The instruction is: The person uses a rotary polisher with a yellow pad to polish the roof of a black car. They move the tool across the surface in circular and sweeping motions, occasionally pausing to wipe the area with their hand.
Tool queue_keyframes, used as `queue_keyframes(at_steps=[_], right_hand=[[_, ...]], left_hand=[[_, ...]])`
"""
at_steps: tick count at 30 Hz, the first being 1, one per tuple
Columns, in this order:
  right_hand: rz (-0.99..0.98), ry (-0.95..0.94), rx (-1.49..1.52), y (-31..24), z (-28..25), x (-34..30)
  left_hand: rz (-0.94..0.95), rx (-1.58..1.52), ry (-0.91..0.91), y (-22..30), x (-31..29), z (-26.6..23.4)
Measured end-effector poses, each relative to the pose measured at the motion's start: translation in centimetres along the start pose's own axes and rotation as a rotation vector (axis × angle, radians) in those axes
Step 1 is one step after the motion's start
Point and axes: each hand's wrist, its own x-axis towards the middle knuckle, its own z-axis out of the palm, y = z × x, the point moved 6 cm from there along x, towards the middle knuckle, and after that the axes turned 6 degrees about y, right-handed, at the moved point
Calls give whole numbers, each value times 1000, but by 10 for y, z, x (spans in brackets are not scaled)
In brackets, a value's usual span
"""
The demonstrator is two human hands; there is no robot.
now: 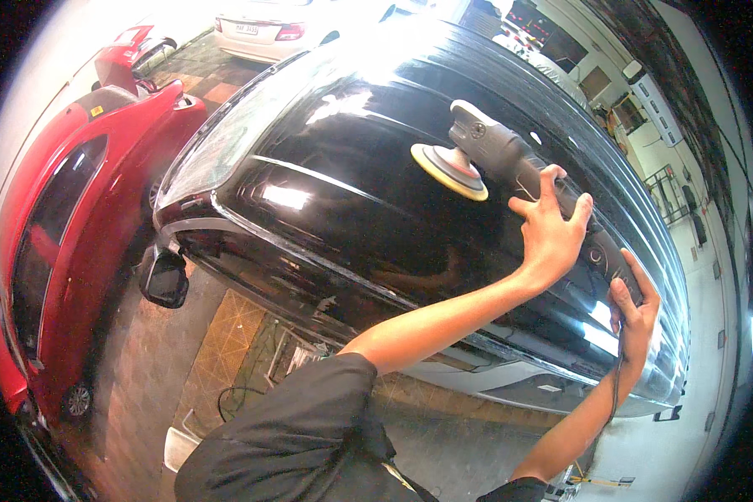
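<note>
Gripping a dark power polisher, both hands hold it out over the black vehicle's roof. The left hand lies on the middle of the tool's barrel with its fingers spread apart, the tips bent over the casing. The right hand is wrapped more narrowly around the tail end, thumb on the near side and fingers along the far side. A dark cord hangs from that end and runs down beside the right forearm.

The polisher's head points away from the person, toward the far edge of the roof and somewhat toward its windshield edge. Beneath the head sits a round pad with a yellow rim, tilted to the view; I cannot tell whether it touches the paint. The glossy roof carries raised lengthwise ribs and bright reflections.

Past the roof's front edge is the windshield, and below the near front corner a black side mirror juts out. A red car stands beyond the vehicle's front, and a white car stands past its far front corner.
</note>
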Motion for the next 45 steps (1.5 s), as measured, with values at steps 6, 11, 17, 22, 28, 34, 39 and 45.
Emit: queue_keyframes(at_steps=[6,11,17,22,28,34,39,45], right_hand=[[17,-45,20,-3,35,14],[77,-138,167,20,51,17],[125,-131,192,30,34,22],[124,-55,98,23,17,17],[89,3,5,33,-28,5],[108,116,-136,13,-74,-27],[122,180,-252,2,-114,-56],[82,174,-345,10,-123,-58]], left_hand=[[54,36,78,1,20,-24],[90,69,110,-2,21,-38],[70,44,107,-4,2,-30],[51,45,-7,-2,14,-6],[3,-11,-46,-10,-11,33],[-54,-169,-151,-17,-45,70],[-110,-242,-286,-21,-73,106],[-97,-247,-297,-25,-71,106]])
